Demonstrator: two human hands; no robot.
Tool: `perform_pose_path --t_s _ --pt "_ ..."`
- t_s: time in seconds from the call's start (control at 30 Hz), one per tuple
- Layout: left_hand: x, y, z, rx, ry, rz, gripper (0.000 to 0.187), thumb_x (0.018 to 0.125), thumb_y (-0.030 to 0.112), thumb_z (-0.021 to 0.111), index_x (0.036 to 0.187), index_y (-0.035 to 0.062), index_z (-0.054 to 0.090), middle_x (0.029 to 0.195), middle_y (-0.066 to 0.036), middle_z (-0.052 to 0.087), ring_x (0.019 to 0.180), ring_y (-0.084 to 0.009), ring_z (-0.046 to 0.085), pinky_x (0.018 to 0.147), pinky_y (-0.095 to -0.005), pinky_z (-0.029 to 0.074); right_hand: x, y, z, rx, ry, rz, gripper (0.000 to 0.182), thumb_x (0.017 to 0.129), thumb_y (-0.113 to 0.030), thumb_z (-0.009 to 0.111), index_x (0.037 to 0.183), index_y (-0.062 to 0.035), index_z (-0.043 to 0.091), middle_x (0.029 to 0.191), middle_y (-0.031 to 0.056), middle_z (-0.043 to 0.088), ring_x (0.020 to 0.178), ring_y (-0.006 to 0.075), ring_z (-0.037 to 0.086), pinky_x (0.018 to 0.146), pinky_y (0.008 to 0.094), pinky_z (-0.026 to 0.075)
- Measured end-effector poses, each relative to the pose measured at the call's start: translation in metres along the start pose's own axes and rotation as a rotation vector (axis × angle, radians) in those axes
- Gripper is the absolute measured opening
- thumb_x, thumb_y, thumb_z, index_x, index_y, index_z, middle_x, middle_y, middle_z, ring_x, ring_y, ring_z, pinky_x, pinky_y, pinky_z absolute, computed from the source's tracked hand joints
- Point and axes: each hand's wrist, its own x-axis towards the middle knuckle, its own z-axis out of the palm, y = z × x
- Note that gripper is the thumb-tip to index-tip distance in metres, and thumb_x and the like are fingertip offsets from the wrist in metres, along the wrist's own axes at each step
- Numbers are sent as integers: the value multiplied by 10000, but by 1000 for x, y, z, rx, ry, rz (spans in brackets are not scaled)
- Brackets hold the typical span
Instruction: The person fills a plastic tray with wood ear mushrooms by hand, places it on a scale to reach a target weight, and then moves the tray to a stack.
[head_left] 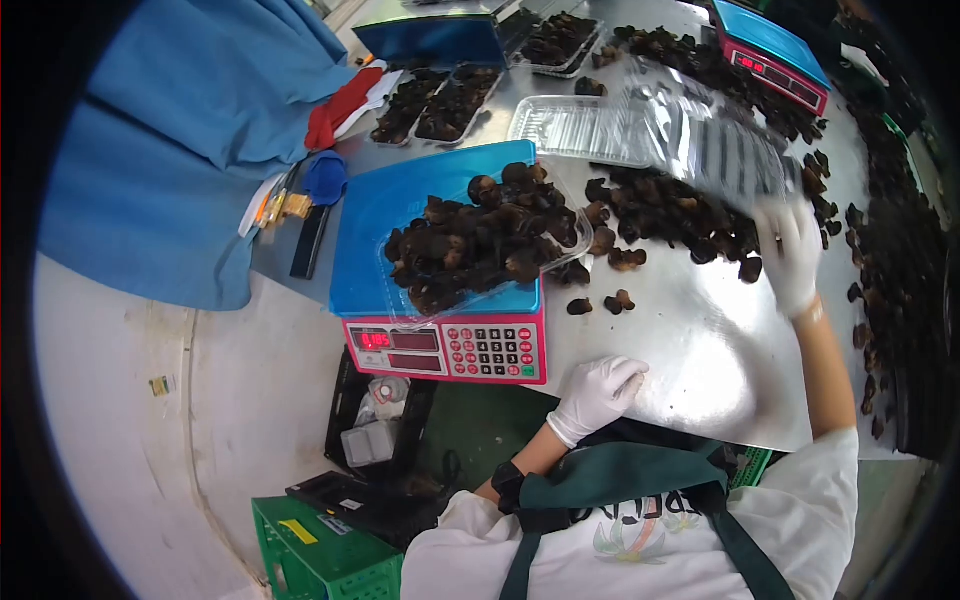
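My right hand [790, 255], in a white glove, is closed at the near edge of a clear ribbed plastic tray [715, 140]. That tray is tilted and slightly blurred above a pile of dark brown mushroom-like pieces [680, 215]. Another clear tray [575, 130] lies flat just left of it. My left hand [603, 395], also gloved, rests at the table's near edge with its fingers curled in and nothing visible in them. Left of it stands a pink scale [445, 350] with a blue pan, reading about 0.185. A clear tray heaped with dark pieces [470, 240] sits on that pan.
A second scale [775, 60] stands at the far right. Filled trays [455, 105] are at the back, near a blue cloth [190, 130]. More dark pieces [905, 280] line the right side. Below the table are a green crate [330, 560] and a black bin [350, 400].
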Motion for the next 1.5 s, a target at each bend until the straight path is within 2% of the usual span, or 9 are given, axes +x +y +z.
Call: perform_pose_path --t_s 0.2,0.4,0.53,0.6,0.7,0.87,1.0,1.17,1.5 --pt "2 6 3 -26 143 -33 150 766 62 689 904 61 631 766 -90 572 700 -269 562 628 -367 449 -184 -22 -69 -3 -555 -105 291 738 -213 730 996 -140 614 896 51 589 806 256 552 712 380 429" --pt "68 21 -4 208 397 88 151 714 24 686 761 58 546 774 -87 533 762 -298 522 710 -405 408 -123 -14 -68 225 -439 257 444 723 -219 738 1118 -87 586 1053 96 584 943 276 548 876 418 423" --pt "164 31 2 336 244 70 543 701 212 769 1169 58 540 1147 -164 528 1051 -344 508 905 -422 403 -80 69 -11 8 -351 466 1089 620 -502 797 1487 -155 237 1487 267 233 1332 505 253 1068 579 264" --pt "195 20 23 554 -31 -159 1008 639 416 802 1450 94 298 1402 -255 340 1221 -430 417 1006 -461 371 -59 105 11 -135 -747 741 1318 512 -573 835 1523 -204 76 1529 299 71 1378 542 130 1092 598 208" --pt "242 16 44 682 -372 -396 1218 552 497 819 1515 186 142 1470 -294 228 1226 -505 408 986 -521 397 -50 137 55 -85 -823 731 1337 484 -590 838 1517 -242 64 1539 283 61 1361 588 76 1033 708 189" --pt "295 -14 74 514 -316 -483 1074 589 246 802 1491 220 221 1377 -259 356 1139 -459 498 942 -451 468 -27 135 110 316 -520 503 864 561 -268 810 1347 -191 458 1385 264 344 1236 436 430 1039 437 393" --pt "305 -65 80 -111 -160 -288 858 552 -31 738 1351 92 451 1179 -122 602 1091 -241 582 913 -315 476 -18 114 107 719 -418 565 557 608 -89 693 1150 -130 571 1228 179 435 1222 345 425 1043 375 389" --pt "283 -23 60 -233 -166 -143 802 587 -33 734 1312 187 473 1143 -136 479 1067 -299 543 940 -363 462 -19 78 60 774 -302 661 435 676 -34 685 1088 -84 557 1195 92 485 1250 237 394 1090 347 301" --pt "168 31 40 -126 -304 34 728 662 29 742 1334 142 484 1201 -164 460 1127 -336 505 1001 -378 418 -84 -31 -28 588 -346 771 556 688 -140 722 1208 -175 526 1362 165 394 1131 407 509 947 457 456"
